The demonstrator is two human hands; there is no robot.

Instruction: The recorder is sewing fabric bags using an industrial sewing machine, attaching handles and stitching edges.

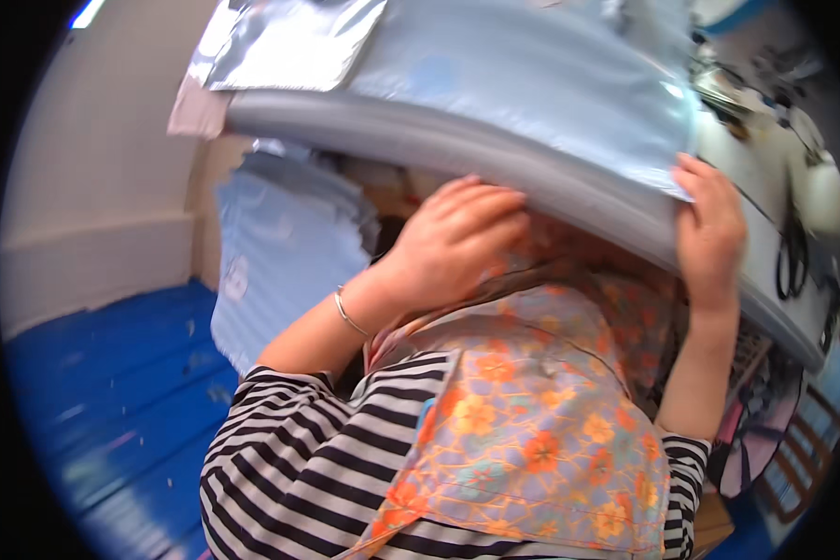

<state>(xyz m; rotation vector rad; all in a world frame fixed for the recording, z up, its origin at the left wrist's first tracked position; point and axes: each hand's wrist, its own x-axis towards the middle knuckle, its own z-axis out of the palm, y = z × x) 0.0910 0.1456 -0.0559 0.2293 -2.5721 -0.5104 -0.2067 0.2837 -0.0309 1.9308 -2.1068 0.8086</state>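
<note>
A pale blue, glossy sheet of fabric (513, 89) lies across the table top and reaches its near edge. My right hand (709, 229) is at the sheet's near right corner, its fingers closed on the edge. At the middle of the table's rounded grey edge (364, 131) is my left hand (462, 238), with a bangle on the wrist. Its fingers are loosely bent, slightly blurred, and nothing shows in them. A shiny silver sheet (289, 47) rests on the far left part of the blue fabric.
A stack of pale blue fabric pieces (285, 247) hangs at the left, below the table. Black-handled scissors (793, 257) lie at the right by a white machine (765, 154). A brown slatted rack (807, 453) stands low at the right. The floor (112, 401) is blue.
</note>
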